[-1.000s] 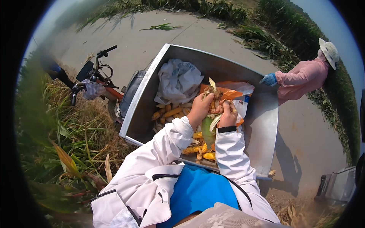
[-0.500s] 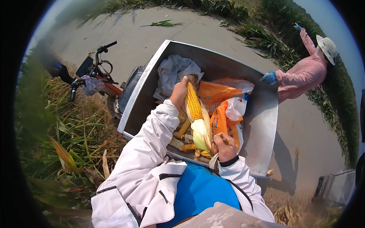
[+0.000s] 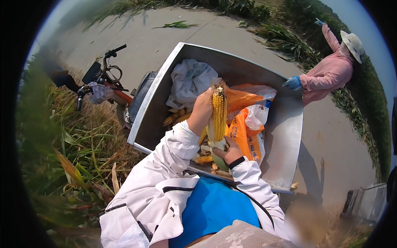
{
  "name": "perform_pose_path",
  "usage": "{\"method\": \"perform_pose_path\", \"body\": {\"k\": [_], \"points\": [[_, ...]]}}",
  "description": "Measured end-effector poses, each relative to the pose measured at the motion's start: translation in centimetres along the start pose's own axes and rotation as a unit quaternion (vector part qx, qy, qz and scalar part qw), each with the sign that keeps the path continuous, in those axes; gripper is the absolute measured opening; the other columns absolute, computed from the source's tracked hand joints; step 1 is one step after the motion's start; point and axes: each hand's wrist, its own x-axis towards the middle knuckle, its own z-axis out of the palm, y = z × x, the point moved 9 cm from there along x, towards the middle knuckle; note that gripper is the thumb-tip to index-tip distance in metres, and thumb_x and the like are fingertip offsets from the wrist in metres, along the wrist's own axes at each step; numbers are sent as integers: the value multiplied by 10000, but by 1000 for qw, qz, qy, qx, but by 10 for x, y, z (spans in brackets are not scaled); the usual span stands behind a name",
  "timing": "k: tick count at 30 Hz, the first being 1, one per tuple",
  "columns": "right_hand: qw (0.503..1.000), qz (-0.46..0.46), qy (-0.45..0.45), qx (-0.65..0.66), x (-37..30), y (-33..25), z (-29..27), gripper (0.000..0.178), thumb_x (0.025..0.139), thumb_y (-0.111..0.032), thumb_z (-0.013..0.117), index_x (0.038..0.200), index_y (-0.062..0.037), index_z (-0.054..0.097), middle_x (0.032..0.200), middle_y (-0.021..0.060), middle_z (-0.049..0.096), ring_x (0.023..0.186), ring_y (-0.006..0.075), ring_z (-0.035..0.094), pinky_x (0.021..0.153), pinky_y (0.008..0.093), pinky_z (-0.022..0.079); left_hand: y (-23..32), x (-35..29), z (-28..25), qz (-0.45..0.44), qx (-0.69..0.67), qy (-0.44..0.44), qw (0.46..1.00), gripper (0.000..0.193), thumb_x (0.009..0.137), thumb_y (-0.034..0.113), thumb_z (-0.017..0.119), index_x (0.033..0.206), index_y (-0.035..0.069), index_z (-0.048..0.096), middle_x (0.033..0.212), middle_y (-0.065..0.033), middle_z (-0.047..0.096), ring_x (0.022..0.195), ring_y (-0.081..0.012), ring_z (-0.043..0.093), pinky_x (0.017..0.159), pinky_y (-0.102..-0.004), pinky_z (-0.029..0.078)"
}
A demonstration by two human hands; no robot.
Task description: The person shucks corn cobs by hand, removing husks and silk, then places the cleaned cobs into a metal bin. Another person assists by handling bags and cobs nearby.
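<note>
A yellow ear of corn (image 3: pixel 219 113) stands nearly upright over the metal cart bed (image 3: pixel 282 157), its upper part bare of husk. My left hand (image 3: pixel 201 110) is closed round its upper side, just below the brown silk at the tip. Pale green husk (image 3: pixel 217 142) still wraps the lower end, and my right hand (image 3: pixel 231 151) is closed on that part. Some of the right fingers are hidden behind the ear. Beneath my hands lie loose corn cobs (image 3: pixel 204 159) and bits of husk in the bed.
A white sack (image 3: pixel 191 82) and an orange plastic bag (image 3: pixel 244 134) lie in the bed. Handlebars (image 3: pixel 104 76) stand left of it. At right, a person in pink (image 3: pixel 328 74) has a blue-gloved hand (image 3: pixel 292 83) at the bed's edge. A blurred tan patch (image 3: pixel 307 221) shows at lower right.
The ear has shifted slightly right and turned more upright. My right hand has moved up and left onto its husked lower end, and the loose husk strip it gripped has left that hand.
</note>
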Motion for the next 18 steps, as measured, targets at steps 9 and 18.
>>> {"method": "perform_pose_path", "body": {"k": [9,18], "points": [[995,18,-84,-47,-22,-35,-8,456,812,-203,743,1213,-10,642,1015,181,733,929,310,712,841,361,535,10,-10,5,51,75,-62,994,488,1083,443,369,1153,12,587,1007,-98,679,796,-170,679,724,-322,584],[995,-13,-95,-12,-27,-35,-14,484,803,-245,741,1216,-10,649,1020,176,736,924,299,713,830,357,538,9,-14,9,-44,-36,-69,996,504,1086,428,337,1218,13,589,1005,-125,698,876,-215,689,785,-364,587]]}}
